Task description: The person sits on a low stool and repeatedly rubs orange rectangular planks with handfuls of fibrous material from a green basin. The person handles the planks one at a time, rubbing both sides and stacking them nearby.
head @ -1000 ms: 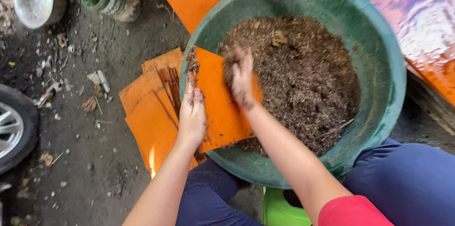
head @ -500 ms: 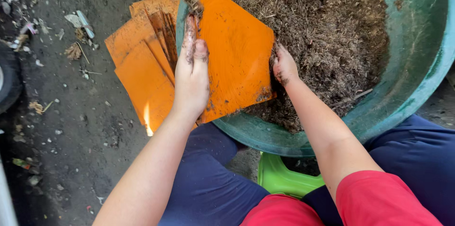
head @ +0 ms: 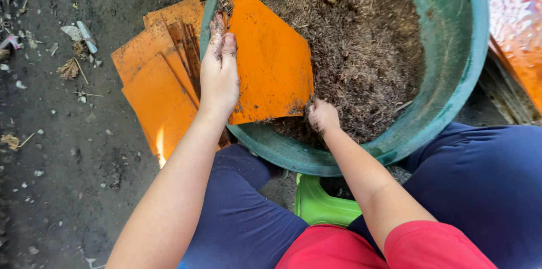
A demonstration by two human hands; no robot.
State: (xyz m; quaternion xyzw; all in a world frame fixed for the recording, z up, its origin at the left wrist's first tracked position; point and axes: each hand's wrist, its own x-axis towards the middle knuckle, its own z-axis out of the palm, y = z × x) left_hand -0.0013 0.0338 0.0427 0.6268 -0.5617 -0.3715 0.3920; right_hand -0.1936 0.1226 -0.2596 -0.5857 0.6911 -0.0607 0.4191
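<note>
— What have you got under your left hand (head: 219,74)?

— Your fingers lie flat and together along the left edge of a smooth orange sheet (head: 270,60), thumb hidden behind it, so you are pressing or pinching it; crumbs of dirt cling to your fingertips. The sheet is flat with straight edges and leans over the basin's rim at about nine o'clock.

— And your right hand (head: 323,115)?

— It is curled into a loose fist at the sheet's lower right corner, knuckles sunk in the coarse, fibrous brown soil (head: 361,49). Whether it grips the corner or a clump, I cannot tell.

— What holds the soil?

— A round green plastic basin (head: 451,71), scuffed and dusty inside. At nine o'clock of it, more orange sheets (head: 161,88) lie stacked on the gritty dark ground (head: 62,178). A bright green stool (head: 319,204) shows at six o'clock.
</note>
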